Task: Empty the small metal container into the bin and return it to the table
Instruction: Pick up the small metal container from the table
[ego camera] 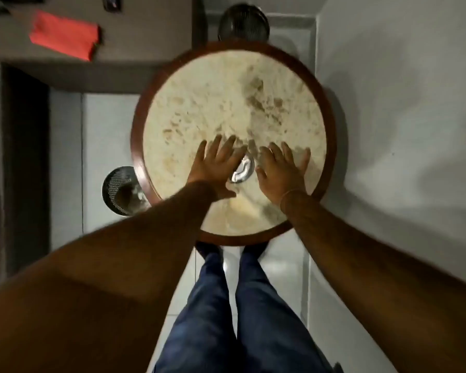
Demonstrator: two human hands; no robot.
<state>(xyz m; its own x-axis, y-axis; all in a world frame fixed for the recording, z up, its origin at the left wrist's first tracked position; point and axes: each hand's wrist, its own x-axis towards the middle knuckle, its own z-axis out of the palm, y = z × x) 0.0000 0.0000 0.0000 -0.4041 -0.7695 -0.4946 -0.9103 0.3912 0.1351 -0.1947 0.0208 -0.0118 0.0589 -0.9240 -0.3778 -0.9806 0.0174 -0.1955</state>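
The left hand [218, 168] lay flat with fingers spread, holding nothing, its edge just beside or over the small metal container [243, 170]. The right hand [283, 170] was likewise spread and empty, just on the container's other side. The container sat on the round table [199, 103], between the two hands, near the table's near edge. A mesh bin [121, 189] stood on the floor at the table's left; another bin [244, 22] stood beyond its far edge. An orange cloth [65, 35] lay on a counter [145, 36] at upper left.
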